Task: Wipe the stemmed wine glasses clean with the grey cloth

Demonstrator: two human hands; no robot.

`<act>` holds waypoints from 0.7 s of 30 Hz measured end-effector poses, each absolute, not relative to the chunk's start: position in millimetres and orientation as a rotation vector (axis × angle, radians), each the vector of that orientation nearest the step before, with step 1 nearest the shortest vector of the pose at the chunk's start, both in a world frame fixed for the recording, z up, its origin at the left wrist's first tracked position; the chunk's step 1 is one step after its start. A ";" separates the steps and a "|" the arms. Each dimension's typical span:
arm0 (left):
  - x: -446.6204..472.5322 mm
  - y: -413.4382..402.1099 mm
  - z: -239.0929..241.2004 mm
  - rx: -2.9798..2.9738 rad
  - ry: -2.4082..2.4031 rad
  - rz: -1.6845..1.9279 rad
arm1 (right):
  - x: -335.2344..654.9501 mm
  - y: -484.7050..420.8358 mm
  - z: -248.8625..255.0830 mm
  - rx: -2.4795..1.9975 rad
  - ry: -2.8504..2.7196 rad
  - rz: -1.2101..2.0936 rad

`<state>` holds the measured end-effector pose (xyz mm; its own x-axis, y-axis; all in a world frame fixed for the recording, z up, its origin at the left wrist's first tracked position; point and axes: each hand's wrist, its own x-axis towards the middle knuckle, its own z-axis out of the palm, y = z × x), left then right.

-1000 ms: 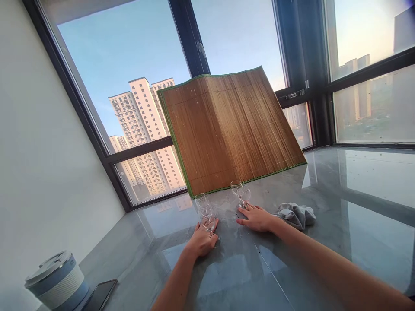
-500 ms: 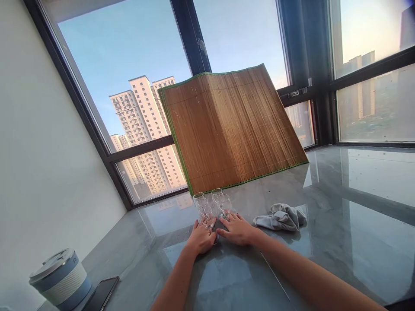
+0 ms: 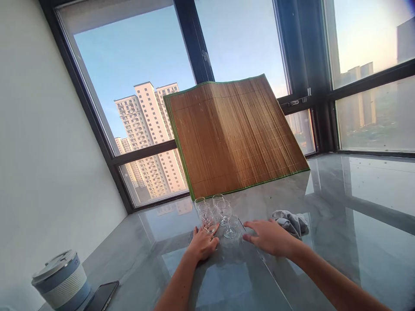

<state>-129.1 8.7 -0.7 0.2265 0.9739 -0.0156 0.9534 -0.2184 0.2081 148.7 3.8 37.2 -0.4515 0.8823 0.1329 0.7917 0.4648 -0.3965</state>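
Several small clear stemmed glasses (image 3: 223, 210) stand upright in two short rows on the glossy grey surface. My left hand (image 3: 203, 244) is at the near end of the left row, its fingers around the lower part of the nearest stemmed glass (image 3: 207, 219); that glass's base is mostly hidden. To the right, my right hand (image 3: 270, 236) is apart from the glasses, palm down, fingers stretched out and holding nothing. Just beyond it lies a crumpled grey cloth (image 3: 293, 223), partly covered by the hand.
A brown bamboo mat (image 3: 233, 138) with green edging leans against the window behind the glasses. At the lower left are a blue and white lidded cup (image 3: 61, 280) and a phone (image 3: 102, 296). A thin seam runs along the surface (image 3: 155, 268) under my right arm.
My right hand has let go of the near glass in the right row and moved right, toward the cloth. My left hand stays at its glass. The view has tilted slightly.
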 end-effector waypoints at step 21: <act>-131.2 -6.1 0.6 2.344 1.822 0.483 | 175.9 39.9 -20.4 -1.794 -1.953 -0.102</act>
